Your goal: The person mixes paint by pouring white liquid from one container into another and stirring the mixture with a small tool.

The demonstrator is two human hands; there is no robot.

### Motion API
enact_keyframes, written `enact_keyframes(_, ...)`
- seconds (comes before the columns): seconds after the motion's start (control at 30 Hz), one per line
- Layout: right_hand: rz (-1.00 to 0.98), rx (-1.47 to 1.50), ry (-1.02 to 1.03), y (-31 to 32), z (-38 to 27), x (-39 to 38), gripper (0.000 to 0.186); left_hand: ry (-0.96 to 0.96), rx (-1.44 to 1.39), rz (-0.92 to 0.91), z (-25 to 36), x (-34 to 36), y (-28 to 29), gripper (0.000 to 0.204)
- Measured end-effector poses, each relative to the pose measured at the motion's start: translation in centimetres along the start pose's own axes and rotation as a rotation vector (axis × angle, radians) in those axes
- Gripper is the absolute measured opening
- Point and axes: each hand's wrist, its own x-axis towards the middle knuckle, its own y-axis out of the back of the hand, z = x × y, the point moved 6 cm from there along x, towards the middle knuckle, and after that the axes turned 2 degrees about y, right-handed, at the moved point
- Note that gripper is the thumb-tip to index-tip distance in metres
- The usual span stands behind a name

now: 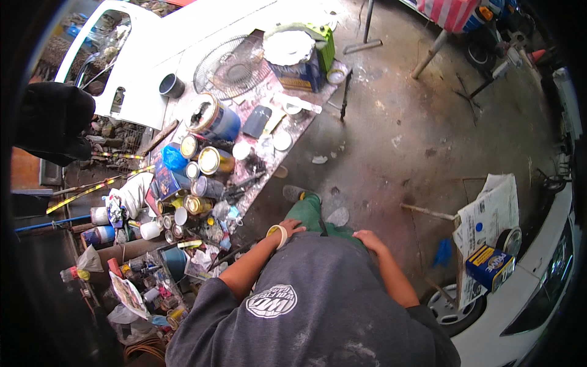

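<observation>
My left hand (292, 228), with a pale band (276, 235) on the wrist, rests on my green trousers (302, 211), its fingers apart and empty. My right hand (365, 238) is at my right hip, fingers curled against the trousers; whether they grip anything is too small to make out. Just beyond my left hand stands a paint-spattered table (293, 140) with several paint cans (217, 160), a large blue pail (226, 125), a black tub (172, 85), flat tools (257, 121) and a wire fan grille (229, 67).
A white car door (107, 37) lies at upper left. Clutter (140, 287) fills the lower left. At right, a stand holds newspaper (489, 205) and a blue tin (489, 267) beside a white car (532, 306). Metal stands (428, 52) occupy the floor (391, 122) farther back.
</observation>
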Motion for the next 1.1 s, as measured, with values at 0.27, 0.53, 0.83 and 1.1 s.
enact_keyframes(0.27,0.014,-0.093,-0.262,0.4,5.8,-3.2,0.039,0.104,0.317,-0.02,4.0,-6.4,-4.1,0.048)
enact_keyframes(0.53,-0.079,-0.336,-0.224,1.5,12.6,-3.6,0.032,0.152,-0.17,0.008,7.2,-13.9,-7.2,0.05)
enact_keyframes(0.83,-0.245,-0.725,-0.081,-5.3,-4.3,2.3,0.027,0.224,-0.282,0.203,3.5,-20.8,-15.2,0.052)
enact_keyframes(1.1,-0.296,-1.025,0.396,-18.6,-16.0,8.0,0.033,0.412,-0.508,0.309,-0.4,-25.5,-20.2,0.062)
